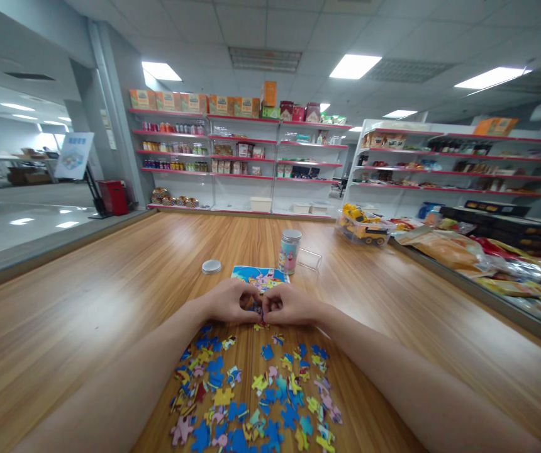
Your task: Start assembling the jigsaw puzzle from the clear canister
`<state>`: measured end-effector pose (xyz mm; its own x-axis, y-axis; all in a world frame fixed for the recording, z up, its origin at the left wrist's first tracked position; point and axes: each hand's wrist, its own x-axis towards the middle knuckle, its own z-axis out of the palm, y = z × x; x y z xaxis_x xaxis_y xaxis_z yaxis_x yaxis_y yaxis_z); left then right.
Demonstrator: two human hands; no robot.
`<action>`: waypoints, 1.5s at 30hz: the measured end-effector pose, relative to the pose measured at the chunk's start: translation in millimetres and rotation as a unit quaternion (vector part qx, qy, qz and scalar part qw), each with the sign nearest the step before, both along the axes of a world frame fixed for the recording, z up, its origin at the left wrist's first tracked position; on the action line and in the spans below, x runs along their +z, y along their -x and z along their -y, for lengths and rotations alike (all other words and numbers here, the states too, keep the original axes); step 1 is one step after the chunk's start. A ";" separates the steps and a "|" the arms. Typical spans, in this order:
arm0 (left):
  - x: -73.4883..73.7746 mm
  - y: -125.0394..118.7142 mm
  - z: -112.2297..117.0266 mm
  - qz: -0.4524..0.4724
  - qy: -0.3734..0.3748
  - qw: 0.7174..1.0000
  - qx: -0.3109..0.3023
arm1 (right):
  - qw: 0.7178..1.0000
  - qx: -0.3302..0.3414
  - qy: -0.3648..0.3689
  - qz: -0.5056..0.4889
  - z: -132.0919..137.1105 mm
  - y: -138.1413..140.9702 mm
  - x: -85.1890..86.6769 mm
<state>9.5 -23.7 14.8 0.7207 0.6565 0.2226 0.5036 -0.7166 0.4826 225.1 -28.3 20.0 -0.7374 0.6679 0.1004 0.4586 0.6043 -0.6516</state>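
Both of my hands meet over the wooden floor (pixel 86 302), fingers pinched together on small jigsaw pieces held between them. My left hand (pixel 229 301) and my right hand (pixel 289 304) touch at the fingertips. Several loose colourful puzzle pieces (pixel 251 396) lie scattered just in front of me, below the hands. Beyond the hands lies the puzzle's picture card (pixel 260 277), partly hidden by my fingers. A round tin (pixel 290 251) stands upright past the card, and its silver lid (pixel 211 267) lies flat to the left.
A clear box of yellow toy trucks (pixel 362 228) sits at the right. Packaged snacks (pixel 463 251) fill a low display along the right edge. Stocked store shelves (pixel 237 157) line the back wall. A red bin (pixel 114 197) stands far left.
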 end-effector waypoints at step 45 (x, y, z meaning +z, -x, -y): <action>5.0 -4.5 2.4 -0.035 0.016 0.998 0.045 | 0.990 -0.033 0.135 -0.031 -8.5 -3.6 -1.9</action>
<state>14.0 -26.0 19.8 0.6713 0.7255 0.1518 0.5983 -0.6513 0.4667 228.6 -19.8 18.2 -0.6899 0.7224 -0.0455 0.4457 0.3744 -0.8132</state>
